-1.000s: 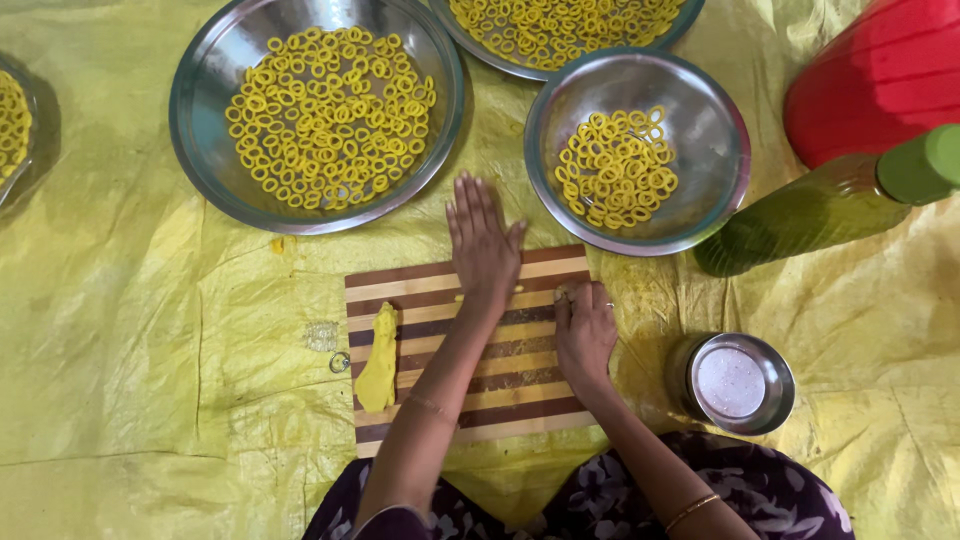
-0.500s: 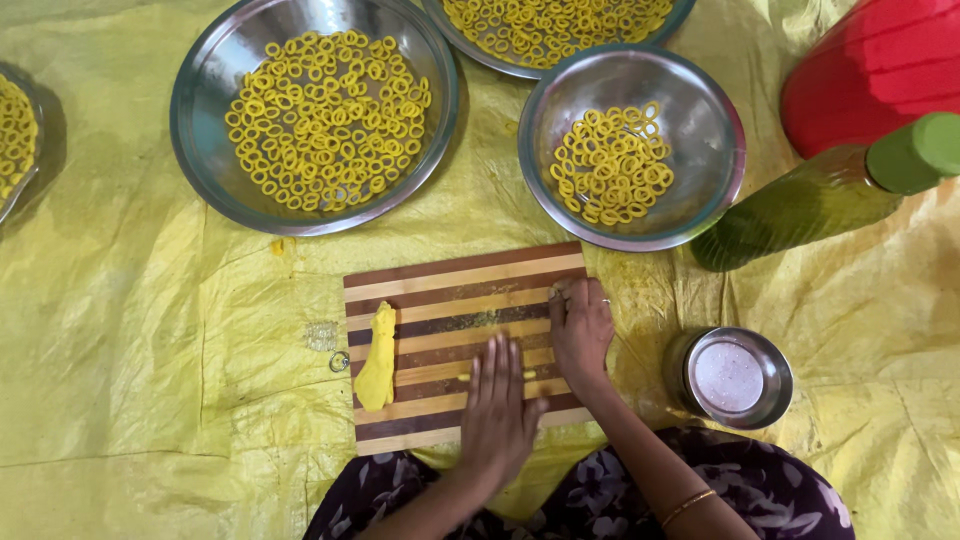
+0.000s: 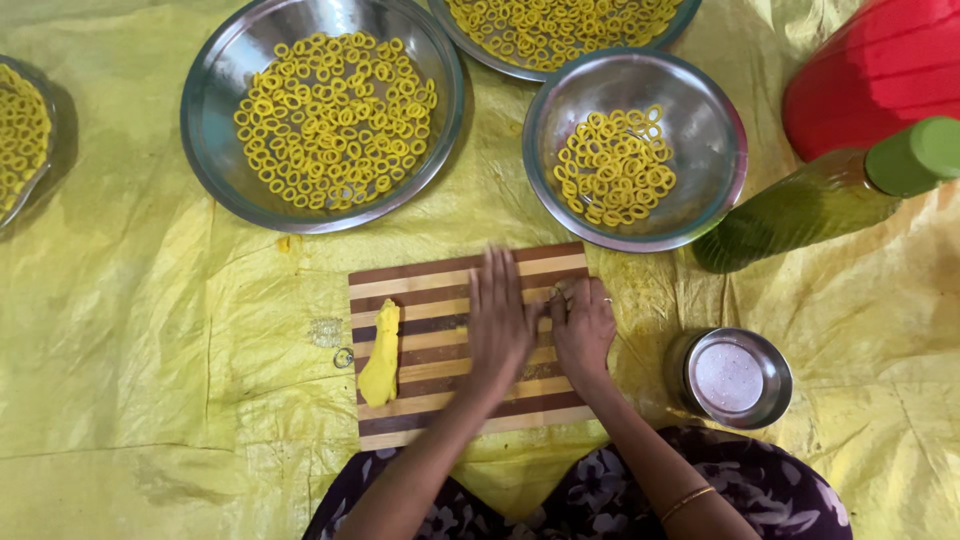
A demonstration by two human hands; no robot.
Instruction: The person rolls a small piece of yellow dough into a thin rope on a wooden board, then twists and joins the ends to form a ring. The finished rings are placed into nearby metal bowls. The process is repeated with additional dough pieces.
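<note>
A striped wooden cutting board [image 3: 420,275] lies on a yellow sheet in front of me. My left hand [image 3: 498,322] lies flat on the board's middle, fingers straight and pointing away, blurred by motion. My right hand [image 3: 583,325] rests beside it on the board's right part, fingers curled; whether it pinches a bit of dough I cannot tell. A lump of yellow dough [image 3: 381,354] lies on the board's left side, apart from both hands.
Steel bowls of yellow dough rings stand beyond the board: a large one [image 3: 320,108], a smaller one [image 3: 634,150], another at the top [image 3: 560,30] and one at the far left [image 3: 25,130]. A green-capped bottle [image 3: 830,195], a red container [image 3: 880,70] and a small steel cup [image 3: 737,377] are at the right.
My left hand slid from the board's far edge down to its near edge, then forward again to the middle. My right hand stayed on the board's right part.
</note>
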